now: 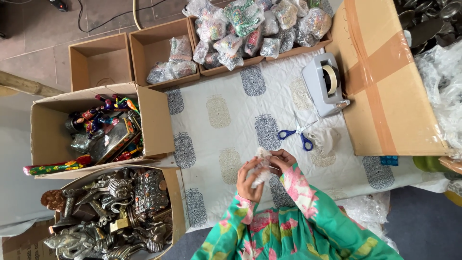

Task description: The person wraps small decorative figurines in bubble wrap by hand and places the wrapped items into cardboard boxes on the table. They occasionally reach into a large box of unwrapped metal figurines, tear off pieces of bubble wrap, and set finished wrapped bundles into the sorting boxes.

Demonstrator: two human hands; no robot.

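I see my left hand (249, 180) and my right hand (283, 160) meeting low in the view, both closed around a small bundle of clear plastic wrap (263, 166). The left hand's fingers curl around its lower part and the right hand's fingertips pinch its upper end. The bundle's long axis runs steeply, a little tilted, from the left palm below up toward the right fingertips, its top end pointing away from me. What is inside it I cannot tell. Both sleeves are green with pink flowers.

Under the hands lies a white quilted cloth (226, 101) with printed motifs. Just beyond the right hand sit blue-handled scissors (297, 134), blades pointing away and to the right, and beside them, further right, a crumpled piece of clear wrap (327, 138). Farther out past the scissors stands a grey tape dispenser (325, 84), against a large flat cardboard carton (385, 82) to the right of both hands.

Off to the left of my left hand, near, is a box of silver metal figurines (120, 212); beyond it, a box of brightly painted toys (103, 127). Farthest away, along the cloth's far edge, stands a row of boxes: an empty box (101, 60), a box with a few wrapped packets (168, 58), and one heaped with wrapped bundles (255, 26).
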